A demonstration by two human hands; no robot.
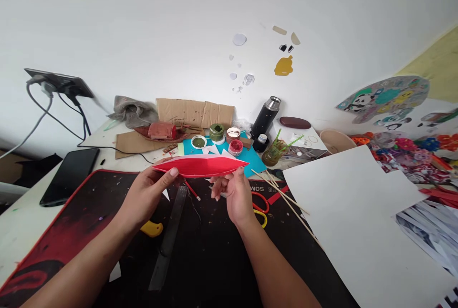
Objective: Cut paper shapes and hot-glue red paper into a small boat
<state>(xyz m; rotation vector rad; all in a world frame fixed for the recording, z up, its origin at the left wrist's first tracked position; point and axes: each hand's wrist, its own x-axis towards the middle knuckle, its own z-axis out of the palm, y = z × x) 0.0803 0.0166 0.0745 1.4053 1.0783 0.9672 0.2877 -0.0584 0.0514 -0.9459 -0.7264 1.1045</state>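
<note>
The two bare forearms come closest to the camera, rising from the lower corners of the frame to a left hand and a right hand near the centre, above a black desk mat. Between them, held up off the mat, is the red piece, long and slim, pointed at both visible ends, with a pale band along its far edge. The left hand is clamped on its left end, thumb pressed on the near side and fingers mostly hidden behind; the right hand has its fingertips at the right point, other fingers curled, and I cannot tell whether they pinch it or only steady it. Judging by its even outline and full red face, the piece's cutting and shaping look largely done; whether its edges are fixed together does not show. A ruler, a red pencil, the scissors and a yellow-handled tool lie on the mat outside both hands, so measuring and cutting seem paused. What is left is harder to judge: the thin sticks, right of centre, lie apart from the piece, as does the large white sheet at the right, and nothing visible is attached to it. Behind, in the middle of the frame, the green paint pot and the red paint pot stand open, with no brush in either hand.
</note>
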